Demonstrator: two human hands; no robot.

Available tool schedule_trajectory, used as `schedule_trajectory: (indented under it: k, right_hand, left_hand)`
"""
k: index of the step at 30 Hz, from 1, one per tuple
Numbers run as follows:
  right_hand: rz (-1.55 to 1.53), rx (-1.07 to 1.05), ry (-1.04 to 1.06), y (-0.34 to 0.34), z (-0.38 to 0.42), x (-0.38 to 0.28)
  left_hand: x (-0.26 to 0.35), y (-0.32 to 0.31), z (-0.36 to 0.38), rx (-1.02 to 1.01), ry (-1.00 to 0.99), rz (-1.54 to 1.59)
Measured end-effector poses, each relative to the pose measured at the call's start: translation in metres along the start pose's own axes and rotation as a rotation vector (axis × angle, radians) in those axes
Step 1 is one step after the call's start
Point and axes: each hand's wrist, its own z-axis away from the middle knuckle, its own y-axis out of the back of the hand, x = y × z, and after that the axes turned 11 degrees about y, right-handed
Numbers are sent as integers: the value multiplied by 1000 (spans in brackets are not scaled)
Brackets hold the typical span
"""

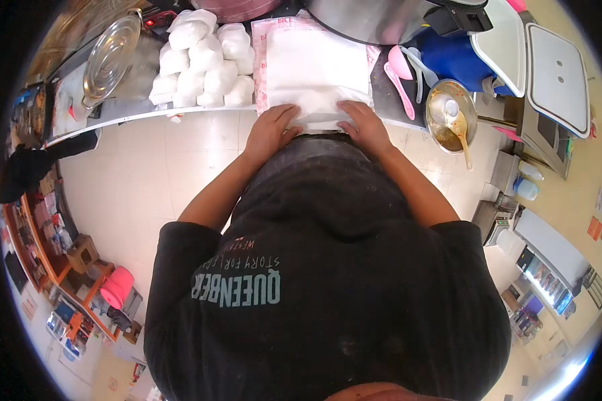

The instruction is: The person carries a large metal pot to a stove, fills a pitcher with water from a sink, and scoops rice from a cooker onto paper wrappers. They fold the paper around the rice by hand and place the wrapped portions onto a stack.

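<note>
My left hand [274, 128] is at the near left corner of a white paper sheet [318, 67], its fingers curled onto the edge and thumb tucked inward. Opposite it, my right hand [364, 124] grips the near right corner in the same way. Between the hands the sheet's near edge looks folded or creased, close against my body. Beneath the white sheet lies pink-printed paper [261, 67], showing along the sides and at the top. Left of the sheet is a stacked pile of white wrapped bundles [204, 63].
A large metal pot [374, 20] stands behind the sheet. To the right are a pink ladle [400, 87], a metal bowl [438, 134] with a wooden spoon [463, 137], a blue container [451, 60] and a white lid [558, 77]. A glass-lidded pot [114, 60] is at the left.
</note>
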Motion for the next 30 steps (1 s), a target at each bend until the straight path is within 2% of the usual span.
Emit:
schedule_trajectory:
  k: [2,5,10,13,16,17,19,20,23,24,26,30]
  right_hand:
    - [-29,43,-27,-5,0,8]
    - [-39,62,-26,-4,-6,21]
    - [-81,-4,-127,-6,-15,37]
    - [-133,-98,-322,-5,-26,40]
    - [25,-129,-354,7,-43,37]
    - [104,-117,-204,12,-51,37]
    - [257,-92,91,19,-68,35]
    - [245,-198,136,22,-80,32]
    - [276,-649,124,19,-109,38]
    - [275,-688,77,17,-113,37]
    - [270,-770,-21,12,-116,38]
    - [193,-474,-49,16,-90,26]
  left_hand:
    - [1,-4,-10,66,-35,-16]
    - [-7,-10,-21,53,4,22]
    - [-14,-2,-45,-168,120,53]
    - [-18,-2,-59,-241,252,5]
    - [-10,1,-71,-250,344,-155]
    - [-4,4,-76,-244,363,-225]
    - [18,11,-85,-22,245,-359]
    - [28,13,-88,88,182,-425]
    - [28,11,-111,-253,-119,-624]
    - [31,8,-118,-385,-44,-650]
    - [34,4,-122,-413,14,-682]
    - [32,6,-106,-321,118,-514]
